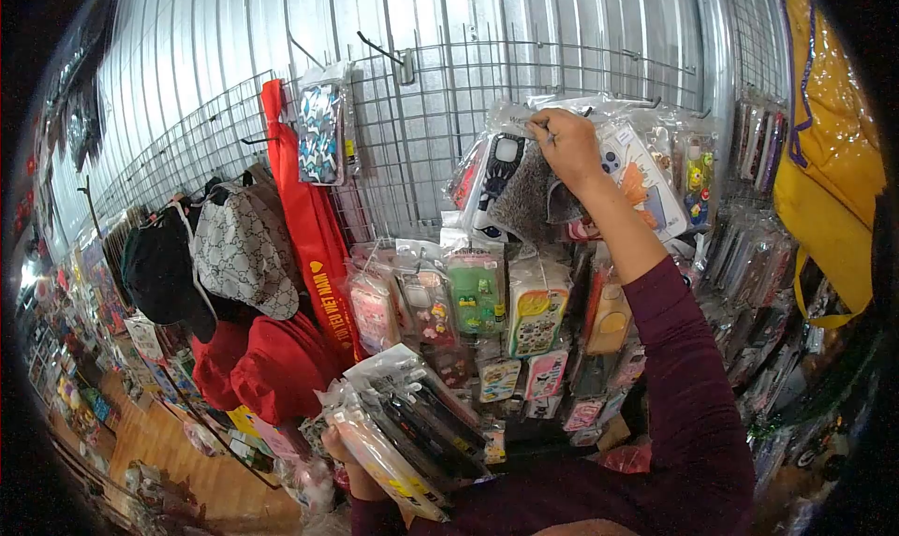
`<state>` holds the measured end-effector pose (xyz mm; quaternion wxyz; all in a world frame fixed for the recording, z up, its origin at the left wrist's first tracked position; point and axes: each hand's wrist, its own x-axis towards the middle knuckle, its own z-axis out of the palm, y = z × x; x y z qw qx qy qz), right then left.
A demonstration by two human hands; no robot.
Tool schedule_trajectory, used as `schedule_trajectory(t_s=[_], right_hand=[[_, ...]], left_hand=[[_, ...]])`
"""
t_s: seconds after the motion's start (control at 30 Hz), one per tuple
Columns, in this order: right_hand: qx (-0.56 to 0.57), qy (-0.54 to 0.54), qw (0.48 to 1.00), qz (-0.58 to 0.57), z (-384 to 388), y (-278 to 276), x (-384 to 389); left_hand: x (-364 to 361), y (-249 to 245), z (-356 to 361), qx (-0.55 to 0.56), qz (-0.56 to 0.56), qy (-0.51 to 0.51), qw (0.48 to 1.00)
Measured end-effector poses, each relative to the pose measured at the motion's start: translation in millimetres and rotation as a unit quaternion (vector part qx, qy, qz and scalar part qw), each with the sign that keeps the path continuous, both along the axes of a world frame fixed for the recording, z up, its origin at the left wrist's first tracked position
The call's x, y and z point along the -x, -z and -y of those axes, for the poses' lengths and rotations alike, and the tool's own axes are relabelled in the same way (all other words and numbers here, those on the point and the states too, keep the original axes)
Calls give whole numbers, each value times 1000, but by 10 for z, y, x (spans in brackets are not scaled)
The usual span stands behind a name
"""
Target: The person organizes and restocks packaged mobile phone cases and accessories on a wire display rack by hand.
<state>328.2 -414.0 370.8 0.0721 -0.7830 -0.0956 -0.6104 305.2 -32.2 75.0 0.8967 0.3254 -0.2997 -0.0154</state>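
My right hand [567, 150] is raised to the wire rack, fingers closed, with a fuzzy grey cloth [524, 199] hanging from it. Its fingertips are right at the top edge of a clear-bagged phone case [500, 173] with a black and white print, which the cloth partly covers. Beside the wrist hangs another bagged phone case [646, 185] with an orange design. Low in front of me, my left hand [339, 445] is wrapped round a thick stack of bagged phone cases [403, 424], tilted, their edges facing up; most of its fingers are hidden behind the stack.
Rows of bagged phone cases [478, 293] hang below the right hand. A single bagged case [323, 133] hangs near an uncovered hook [379, 46]. Left are red headbands [309, 218], a grey patterned cap [245, 246] and red caps [281, 367]. A yellow bag [829, 161] hangs at right.
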Motion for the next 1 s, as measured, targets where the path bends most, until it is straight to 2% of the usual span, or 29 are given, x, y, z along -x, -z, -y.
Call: schedule_trajectory(t_s=[0.13,0.3,0.37,0.4,0.5,0.63,0.7,0.87,0.93,0.97,1.0], right_hand=[[-55,34,998,-20,-80,-170,5],[-35,62,997,-13,-74,-147,-44],[-33,22,998,-39,-108,-26,-4],[-71,17,995,-69,-124,-10,37],[-29,45,997,-46,-100,5,41],[-35,21,997,-58,-68,30,41],[-15,83,996,-29,-71,34,53],[-61,27,998,9,-330,177,411],[-81,1,997,14,-429,290,612],[-80,-41,996,19,-457,348,708],[-79,-81,993,24,-484,427,790]], left_hand=[[-23,-14,68,-2,1,10,1000],[-46,-49,147,-7,1,24,1000],[-62,-51,154,-4,1,26,1000],[-63,-48,155,-3,2,27,1000],[-69,-52,129,-3,3,27,1000],[-99,-150,82,-9,17,27,999],[-134,-282,81,-11,33,30,999],[-404,-795,191,21,31,25,999],[-675,-988,183,-33,182,-99,978],[-681,-1242,240,37,137,0,990],[-818,-1378,277,26,137,-7,990]])
